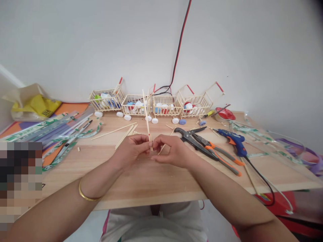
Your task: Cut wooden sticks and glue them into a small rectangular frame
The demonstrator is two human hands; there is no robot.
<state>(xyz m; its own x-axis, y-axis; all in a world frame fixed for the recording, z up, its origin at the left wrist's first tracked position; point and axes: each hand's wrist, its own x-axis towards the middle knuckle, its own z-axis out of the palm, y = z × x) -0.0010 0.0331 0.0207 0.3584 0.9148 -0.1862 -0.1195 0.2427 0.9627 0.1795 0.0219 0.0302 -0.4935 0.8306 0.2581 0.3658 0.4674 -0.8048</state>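
My left hand (132, 148) and my right hand (170, 149) meet over the middle of the wooden board (141, 181). Both pinch the lower end of a thin wooden stick (146, 114) that stands nearly upright between them, with a small red mark near my fingers. A second short stick (163, 147) angles out below my right fingers. A gold bangle sits on my left wrist. Loose sticks (123, 132) lie just beyond my left hand.
Several small stick-built carts (164, 105) filled with bottle caps line the wall. Pliers (202, 143) and a blue glue gun (234, 141) with its cord lie at right. Plastic wrappers (50, 131) and a yellow bag (35, 104) are at left; a red-black cable hangs down the wall.
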